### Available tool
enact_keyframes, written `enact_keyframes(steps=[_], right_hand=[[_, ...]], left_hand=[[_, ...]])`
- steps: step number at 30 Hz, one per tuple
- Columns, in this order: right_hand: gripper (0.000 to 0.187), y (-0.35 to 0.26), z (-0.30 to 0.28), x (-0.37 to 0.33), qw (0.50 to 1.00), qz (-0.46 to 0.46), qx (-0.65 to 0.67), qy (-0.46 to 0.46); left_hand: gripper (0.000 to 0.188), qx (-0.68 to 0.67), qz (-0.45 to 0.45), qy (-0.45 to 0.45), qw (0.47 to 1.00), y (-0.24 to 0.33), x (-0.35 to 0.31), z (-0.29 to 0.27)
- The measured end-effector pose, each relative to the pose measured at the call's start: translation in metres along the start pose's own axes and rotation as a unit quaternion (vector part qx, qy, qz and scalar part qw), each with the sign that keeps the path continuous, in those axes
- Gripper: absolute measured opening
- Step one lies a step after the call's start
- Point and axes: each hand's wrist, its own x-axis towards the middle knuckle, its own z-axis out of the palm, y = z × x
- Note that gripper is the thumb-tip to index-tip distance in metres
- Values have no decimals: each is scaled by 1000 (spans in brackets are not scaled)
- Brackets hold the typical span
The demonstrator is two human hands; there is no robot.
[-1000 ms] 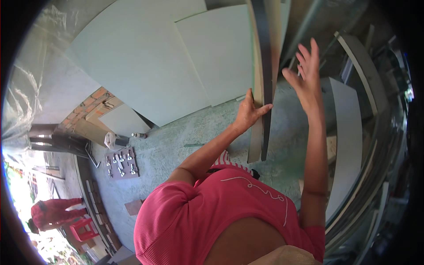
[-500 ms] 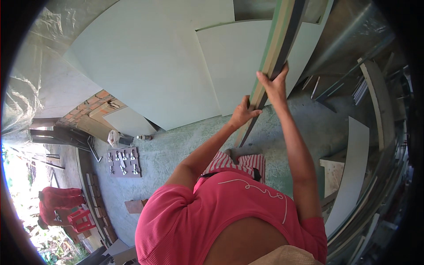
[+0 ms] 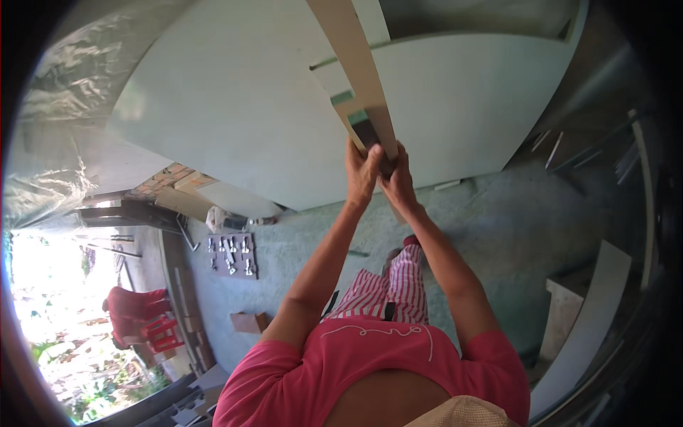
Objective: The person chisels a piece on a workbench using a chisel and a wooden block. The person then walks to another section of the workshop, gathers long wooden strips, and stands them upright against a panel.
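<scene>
I hold a stack of long, narrow boards (image 3: 361, 75) upright in front of me, its upper end running out past the top edge of the picture. Tan faces show on it, with green and dark patches close to my grip. My left hand (image 3: 361, 173) is closed round its left side, thumb in front. Just beside it, my right hand (image 3: 400, 186) wraps the right side; some of its fingers are hidden behind the boards. Below the hands, the lower end reaches down toward my feet. Large pale panels (image 3: 235, 107) lean behind the boards.
On the floor to the left lie a dark board with metal hinges (image 3: 233, 256) and a brown block (image 3: 247, 322). A person in red (image 3: 135, 313) bends beside a red stool (image 3: 162, 333) at far left. A curved-looking white panel (image 3: 580, 334) stands at right. Plastic sheeting (image 3: 64, 121) hangs at upper left.
The stack has moved left and turned, so its tan side now faces me instead of its layered edge. Both hands moved left with it, the right one lower and closer to the left.
</scene>
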Motion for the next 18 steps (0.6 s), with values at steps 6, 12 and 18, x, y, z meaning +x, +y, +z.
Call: enact_keyframes(steps=[6,12,18], right_hand=[[82,27,-27,57,792,-315,-523,23],[100,46,-54,87,772,-276,-572,18],[87,50,-93,66,728,-215,-651,-34]], left_hand=[[67,107,-15,9,994,-50,55,-11],[60,125,-15,83,989,-69,93,-3],[64,129,79,140,978,-87,110,-25]])
